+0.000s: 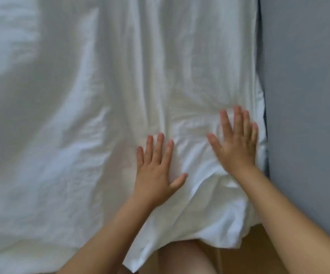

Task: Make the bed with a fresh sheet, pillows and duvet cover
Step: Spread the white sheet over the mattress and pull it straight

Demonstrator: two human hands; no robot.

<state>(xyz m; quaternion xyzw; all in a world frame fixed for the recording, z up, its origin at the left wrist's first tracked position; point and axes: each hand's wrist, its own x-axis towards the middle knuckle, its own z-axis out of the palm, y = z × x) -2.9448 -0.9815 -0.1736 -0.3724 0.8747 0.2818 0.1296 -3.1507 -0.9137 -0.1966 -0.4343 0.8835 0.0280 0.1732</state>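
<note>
Fingers [158,147] of left hand [156,175] and right hand [237,149] straight, flat on creased white sheet [81,115].

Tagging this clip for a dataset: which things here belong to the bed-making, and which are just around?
In the job: white bedding, left hand, right hand, both flat on it.
Just around: grey wall, wooden floor, the person's leg.
</note>
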